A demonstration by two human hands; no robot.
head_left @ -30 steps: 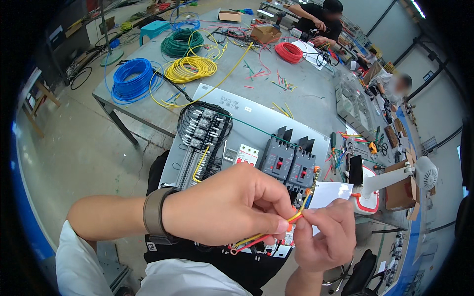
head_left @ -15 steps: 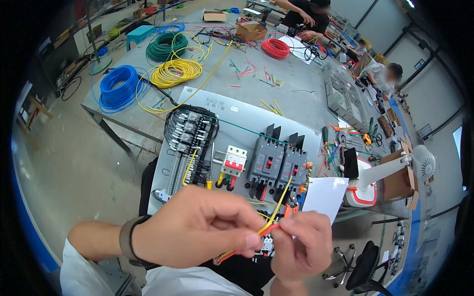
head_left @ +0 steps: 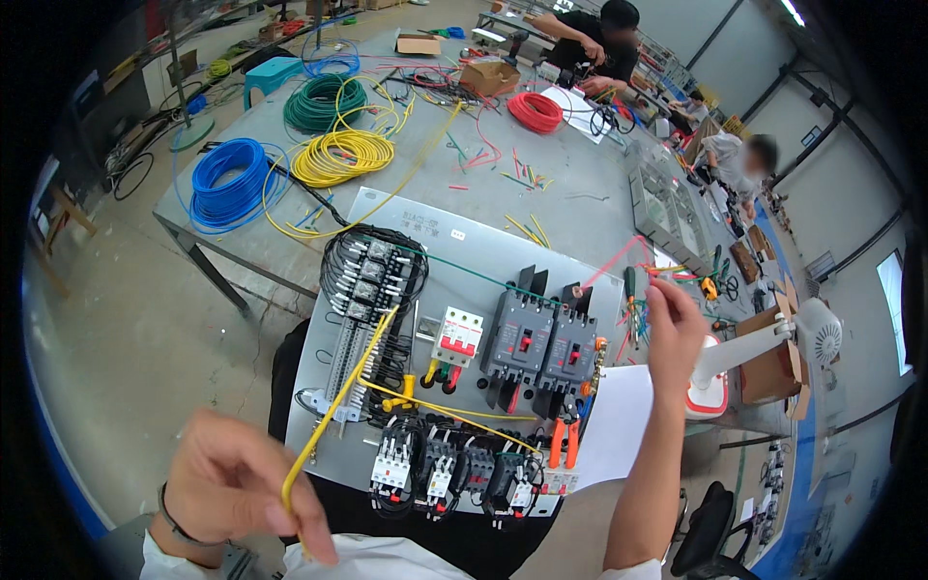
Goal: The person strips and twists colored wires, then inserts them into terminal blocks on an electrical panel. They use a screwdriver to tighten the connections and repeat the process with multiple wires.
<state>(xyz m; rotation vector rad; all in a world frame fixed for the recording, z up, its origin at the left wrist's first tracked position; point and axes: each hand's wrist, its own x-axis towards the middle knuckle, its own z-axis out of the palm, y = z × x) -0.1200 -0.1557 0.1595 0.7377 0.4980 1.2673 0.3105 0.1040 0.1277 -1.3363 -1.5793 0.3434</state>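
Close to me on the left, my left hand (head_left: 246, 483) pinches a yellow wire (head_left: 333, 411) that slants up to the right over the mounting panel. Farther out on the right, my right hand (head_left: 674, 333) is closed on a thin red wire (head_left: 616, 259), blurred and bent in a loop. On the panel (head_left: 464, 253) sit two dark grey circuit breakers (head_left: 523, 335), a small white-and-red breaker (head_left: 458, 336), a terminal strip with black wiring (head_left: 353, 338) and a row of contactors (head_left: 440, 474). Orange-handled pliers (head_left: 565, 443) and a yellow-handled screwdriver (head_left: 401, 391) rest there too.
Blue (head_left: 230, 184), green (head_left: 326, 101), yellow (head_left: 343, 157) and red (head_left: 535, 112) wire coils lie on the table. A white paper sheet (head_left: 619, 425), a white fan (head_left: 820, 331) and a cardboard box (head_left: 773, 358) are right. Another person (head_left: 599, 48) works across the table.
My hands, close together over the yellow and red wires before, have parted. The left drew back leftward with the yellow wire; the right moved up and right with the red one.
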